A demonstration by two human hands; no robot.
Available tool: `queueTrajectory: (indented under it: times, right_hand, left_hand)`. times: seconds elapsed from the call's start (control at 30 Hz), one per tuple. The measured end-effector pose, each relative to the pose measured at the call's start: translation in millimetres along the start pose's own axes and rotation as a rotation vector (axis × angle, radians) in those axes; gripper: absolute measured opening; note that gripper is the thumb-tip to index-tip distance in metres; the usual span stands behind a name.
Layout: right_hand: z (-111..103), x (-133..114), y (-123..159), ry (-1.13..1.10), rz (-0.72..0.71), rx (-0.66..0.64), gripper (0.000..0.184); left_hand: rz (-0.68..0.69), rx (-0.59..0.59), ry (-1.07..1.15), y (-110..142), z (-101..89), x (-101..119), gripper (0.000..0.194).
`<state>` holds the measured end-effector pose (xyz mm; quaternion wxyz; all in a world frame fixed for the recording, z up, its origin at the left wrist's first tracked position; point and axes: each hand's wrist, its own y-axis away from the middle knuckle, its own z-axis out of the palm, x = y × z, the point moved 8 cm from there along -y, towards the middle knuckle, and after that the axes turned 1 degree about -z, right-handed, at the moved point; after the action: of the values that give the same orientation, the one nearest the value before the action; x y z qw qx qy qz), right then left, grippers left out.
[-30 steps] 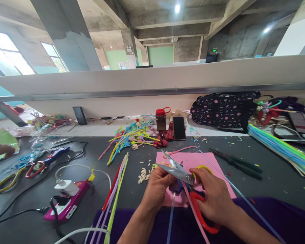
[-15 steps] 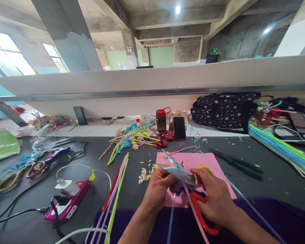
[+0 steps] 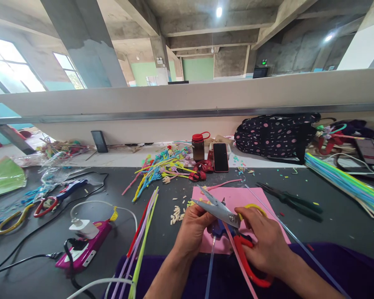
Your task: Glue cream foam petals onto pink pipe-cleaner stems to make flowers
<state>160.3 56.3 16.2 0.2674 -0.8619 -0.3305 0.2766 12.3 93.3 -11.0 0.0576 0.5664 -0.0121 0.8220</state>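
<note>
My right hand (image 3: 262, 236) holds a pair of scissors (image 3: 222, 212) with red handles. Their silver blades stand apart and point up and left, over a pink sheet (image 3: 255, 199). Just left of the blades, my left hand (image 3: 191, 232) is closed in a pinch; the blades partly cover its fingertips, and what they hold is hidden. A pink strip (image 3: 237, 253) runs from under the blades toward the table's front edge. Beneath the scissors lies a dark blue tool (image 3: 218, 229), mostly covered, with a clear stick (image 3: 210, 261) coming out toward me.
Cut cream pieces (image 3: 176, 216) lie left of the sheet, near several coloured strips (image 3: 143, 236). Green-handled pliers (image 3: 294, 201) rest to the right. Behind are a bundle of fuzzy stems (image 3: 162, 166), a red-capped bottle (image 3: 198, 149) and a phone (image 3: 221, 158). A magenta power strip (image 3: 87, 245) with cables is left.
The right hand and scissors have shifted very slightly to the right. The left hand keeps its pinch in nearly the same place.
</note>
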Motion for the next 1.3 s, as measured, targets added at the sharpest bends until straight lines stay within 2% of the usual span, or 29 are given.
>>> queueTrajectory:
  times: [0.3, 0.47, 0.63, 0.77, 0.97, 1.07, 1.17, 1.3]
  right_hand:
    - [3, 2, 1, -0.016, 0.021, -0.038, 0.052]
    - [4, 7, -3, -0.14, 0.139, -0.066, 0.049]
    - [4, 29, 0, -0.261, 0.281, -0.005, 0.049]
    - [11, 53, 2, -0.09, 0.417, -0.09, 0.047]
    - [5, 83, 0, 0.342, 0.448, -0.109, 0.047]
    - [7, 99, 5, 0.462, 0.501, -0.233, 0.047]
    - [11, 109, 10, 0.509, 0.507, -0.358, 0.041]
    - [8, 109, 12, 0.499, 0.454, -0.407, 0.032]
  left_hand:
    - [0.018, -0.022, -0.005, 0, -2.7, 0, 0.021]
    - [0.01, -0.024, 0.02, -2, -2.9, 1, 0.019]
    - [-0.09, -0.049, 0.063, -1, -0.1, 0, 0.02]
    - [-0.091, -0.076, 0.159, 0, 0.4, 2, 0.016]
    - [-0.144, -0.085, 0.247, 2, -1.0, -4, 0.021]
    - [-0.146, -0.081, 0.26, 3, -0.1, -4, 0.025]
    - [-0.138, -0.157, 0.205, 4, 6.9, -3, 0.022]
    - [-0.142, -0.289, 0.176, 7, 18.0, -5, 0.022]
